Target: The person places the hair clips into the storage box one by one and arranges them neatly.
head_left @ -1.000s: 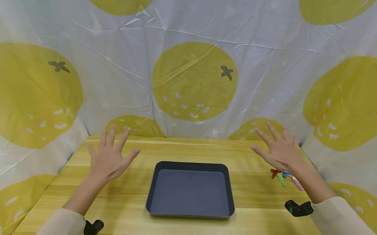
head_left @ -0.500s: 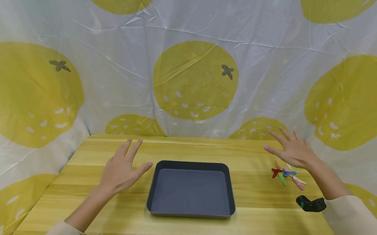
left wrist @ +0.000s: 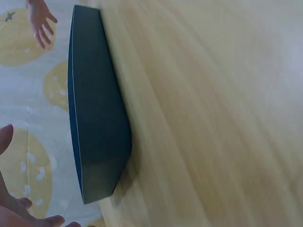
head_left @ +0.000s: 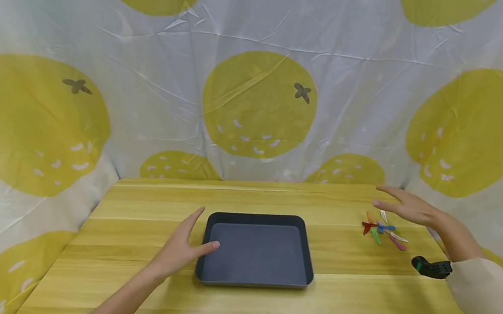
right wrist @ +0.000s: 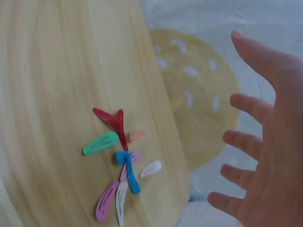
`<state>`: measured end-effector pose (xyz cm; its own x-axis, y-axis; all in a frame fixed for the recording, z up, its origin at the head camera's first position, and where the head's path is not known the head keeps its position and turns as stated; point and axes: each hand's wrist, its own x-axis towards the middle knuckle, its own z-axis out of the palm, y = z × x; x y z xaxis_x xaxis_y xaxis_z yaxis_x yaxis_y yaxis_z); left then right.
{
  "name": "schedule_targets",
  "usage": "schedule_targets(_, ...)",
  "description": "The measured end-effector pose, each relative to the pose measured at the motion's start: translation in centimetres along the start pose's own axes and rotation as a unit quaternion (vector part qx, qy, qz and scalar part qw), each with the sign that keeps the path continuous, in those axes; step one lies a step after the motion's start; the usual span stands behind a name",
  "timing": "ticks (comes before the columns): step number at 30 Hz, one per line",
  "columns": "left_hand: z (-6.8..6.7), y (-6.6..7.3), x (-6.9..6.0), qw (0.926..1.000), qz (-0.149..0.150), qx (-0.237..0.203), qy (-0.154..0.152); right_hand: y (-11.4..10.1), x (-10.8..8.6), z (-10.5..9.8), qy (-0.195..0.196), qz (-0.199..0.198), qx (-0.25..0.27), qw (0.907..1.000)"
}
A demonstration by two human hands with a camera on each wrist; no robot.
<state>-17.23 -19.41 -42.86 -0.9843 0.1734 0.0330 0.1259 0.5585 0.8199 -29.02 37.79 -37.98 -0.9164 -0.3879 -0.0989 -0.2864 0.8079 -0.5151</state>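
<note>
In the head view, the left hand (head_left: 181, 251) is held with its fingers straight and its thumb set well apart from them. A dark grey baking tray (head_left: 257, 253) is placed just to the right of that hand, its left rim partly crossed by the thumb; whether the rim is touched cannot be told from this angle. The right hand (head_left: 412, 208) is held spread, a wide gap being left between thumb and fingers. Below it, a little toward its tray side, a loose cluster of snap hair clips (head_left: 386, 227) is spread on the wooden table (head_left: 255, 311). The clips are kept well apart from the left hand, with the tray lying between.

In the left wrist view, the thumb and fingertips are only partly shown; a gap is seen between them and the outer wall of the tray. The right hand is seen beyond the tray, its fingers spread.

In the right wrist view, all five digits of the right hand are seen separated. On its palm side, apart from the fingertips, the clips are seen: a forked red clip (right wrist: 113, 120), a green clip (right wrist: 100, 143) and a blue clip (right wrist: 132, 178) are included. Nearest to the fingers, a small white clip (right wrist: 151, 169) is seen.
</note>
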Motion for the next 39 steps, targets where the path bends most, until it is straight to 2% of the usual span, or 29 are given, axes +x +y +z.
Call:
schedule_targets(3, 0.6, 0.2, -0.5, 0.9974, -0.039, -0.056, -0.023, 0.8, -0.5, -0.2, -0.020, 0.023, 0.021, 0.9993)
schedule_targets(7, 1.1, 0.1, -1.1, 0.9883, -0.084, -0.117, -0.050, 1.8, -1.1, -0.6, -0.053, 0.049, 0.048, 0.9962)
schedule_targets(12, 1.4, -0.5, -1.5, 0.9754, -0.111, -0.178, -0.069, 3.3, -1.7, -0.7, -0.080, 0.069, 0.092, 0.9901)
schedule_targets(17, 1.7, -1.3, -2.1, 0.9647, -0.124, -0.219, -0.078, 5.3, -2.6, -0.3, -0.096, 0.094, 0.126, 0.9829)
schedule_targets(21, 1.9, -1.9, -2.5, 0.9615, -0.128, -0.231, -0.076, 6.5, -3.0, 0.5, -0.106, 0.114, 0.151, 0.9763)
schedule_targets(26, 2.1, -2.6, -2.7, 0.9566, -0.120, -0.256, -0.070, 7.6, -3.1, 1.4, -0.111, 0.120, 0.167, 0.9724)
schedule_targets(30, 2.2, -3.0, -2.7, 0.9531, -0.111, -0.274, -0.066, 8.6, -3.3, 2.0, -0.104, 0.119, 0.157, 0.9748)
schedule_targets(33, 2.3, -3.2, -2.8, 0.9505, -0.116, -0.282, -0.063, 9.4, -3.3, 2.6, -0.089, 0.107, 0.142, 0.9801)
schedule_targets(39, 2.5, -3.4, -2.8, 0.9514, -0.114, -0.281, -0.054, 10.4, -3.0, 3.7, -0.056, 0.079, 0.111, 0.9892)
